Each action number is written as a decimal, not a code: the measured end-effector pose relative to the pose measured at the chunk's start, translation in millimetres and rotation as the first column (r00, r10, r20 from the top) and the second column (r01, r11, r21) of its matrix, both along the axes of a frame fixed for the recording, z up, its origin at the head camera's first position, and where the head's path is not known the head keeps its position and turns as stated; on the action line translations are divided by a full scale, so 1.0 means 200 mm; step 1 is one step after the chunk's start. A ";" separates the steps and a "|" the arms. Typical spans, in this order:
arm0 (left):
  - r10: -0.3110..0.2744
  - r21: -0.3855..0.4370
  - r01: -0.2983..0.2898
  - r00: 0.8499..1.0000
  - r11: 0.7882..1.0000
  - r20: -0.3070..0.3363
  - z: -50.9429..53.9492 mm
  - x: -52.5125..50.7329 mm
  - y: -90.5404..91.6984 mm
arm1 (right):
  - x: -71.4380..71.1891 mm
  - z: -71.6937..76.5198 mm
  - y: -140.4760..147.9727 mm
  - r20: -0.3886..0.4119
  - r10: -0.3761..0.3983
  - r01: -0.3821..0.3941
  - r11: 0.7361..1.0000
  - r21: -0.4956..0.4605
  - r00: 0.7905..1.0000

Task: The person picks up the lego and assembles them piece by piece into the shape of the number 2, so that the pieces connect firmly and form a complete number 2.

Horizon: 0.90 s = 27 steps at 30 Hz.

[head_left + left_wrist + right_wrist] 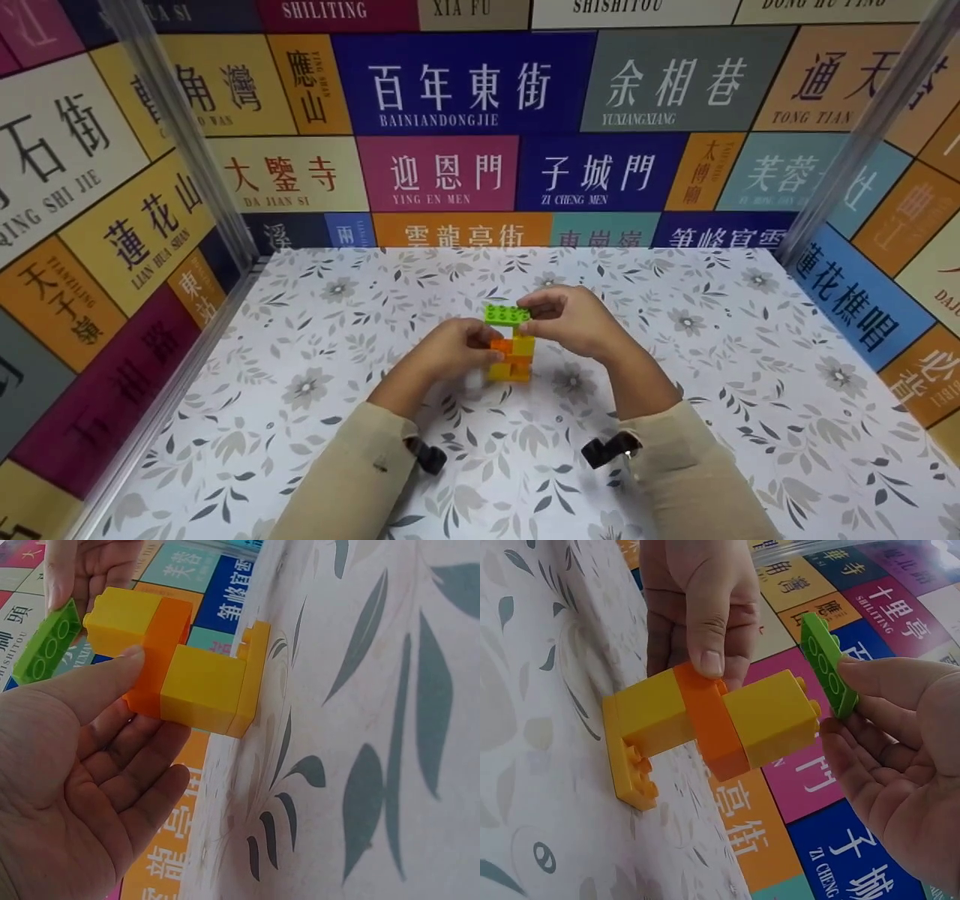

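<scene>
A small tower of toy building bricks stands on the table. It has a flat yellow base plate [620, 757], a yellow brick [202, 686] above that, then an orange brick [714, 727] laid across and another yellow brick [772, 718] on top. My left hand [454, 346] pinches the orange brick between thumb and fingers. Just above the tower, a flat green brick [506, 313] is pinched by my right hand [574, 321]. Its hollow underside shows in the right wrist view, tilted and apart from the top yellow brick's studs.
The table [300, 457] wears a white cover printed with grey flowers and leaves. Panels [465, 82] with coloured blocks of lettering rise behind it and at both sides. Black straps [611, 450] sit at my wrists.
</scene>
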<state>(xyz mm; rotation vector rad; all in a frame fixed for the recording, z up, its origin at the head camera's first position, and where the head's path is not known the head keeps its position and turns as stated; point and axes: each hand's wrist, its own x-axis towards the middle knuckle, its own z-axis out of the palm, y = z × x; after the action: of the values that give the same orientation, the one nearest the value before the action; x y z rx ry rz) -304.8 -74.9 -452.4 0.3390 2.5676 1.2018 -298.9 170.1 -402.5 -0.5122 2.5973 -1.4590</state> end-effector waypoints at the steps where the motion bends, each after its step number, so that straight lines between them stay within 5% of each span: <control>1: 0.004 -0.003 -0.004 1.000 1.000 0.005 0.00 0.00 0.00 | 0.00 0.00 0.00 -0.003 0.007 -0.006 1.000 0.012 1.000; 16: 0.016 -0.035 -0.015 0.999 0.999 0.037 0.01 0.00 0.00 | -0.01 -0.03 0.02 -0.009 0.046 -0.045 0.996 0.073 0.999; 27: -0.015 0.004 0.016 0.999 1.000 -0.033 -0.01 -0.01 0.00 | -0.02 -0.02 0.04 -0.019 0.084 -0.081 0.989 0.125 0.996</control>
<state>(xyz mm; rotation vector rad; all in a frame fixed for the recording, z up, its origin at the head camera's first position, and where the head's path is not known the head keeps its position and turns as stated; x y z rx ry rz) -306.0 -75.7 -454.0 0.3818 2.5857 1.2057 -302.8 179.1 -406.1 -0.6177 2.6304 -1.2643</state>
